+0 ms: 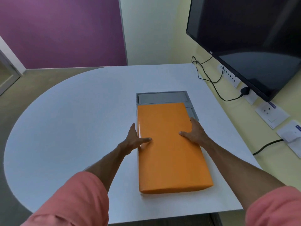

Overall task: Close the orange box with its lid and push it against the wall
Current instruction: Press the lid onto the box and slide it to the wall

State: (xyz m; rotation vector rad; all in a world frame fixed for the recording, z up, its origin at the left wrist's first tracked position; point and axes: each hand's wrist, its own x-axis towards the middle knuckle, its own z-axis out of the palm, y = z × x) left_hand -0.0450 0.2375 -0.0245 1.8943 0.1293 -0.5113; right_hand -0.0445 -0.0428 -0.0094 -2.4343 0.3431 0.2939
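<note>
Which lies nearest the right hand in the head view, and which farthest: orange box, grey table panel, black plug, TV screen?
From the right hand:
1. Orange box, under its thumb and fingers.
2. Grey table panel, just beyond the box.
3. Black plug, on the right wall.
4. TV screen, high on that wall.

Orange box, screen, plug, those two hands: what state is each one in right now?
Orange box: lid on, flat on the white table.
Grey tray: partly covered by the box.
Left hand: pressed on the box's left edge.
Right hand: pressed on its right edge.
Screen: dark.
Black plug: in its socket.
</note>
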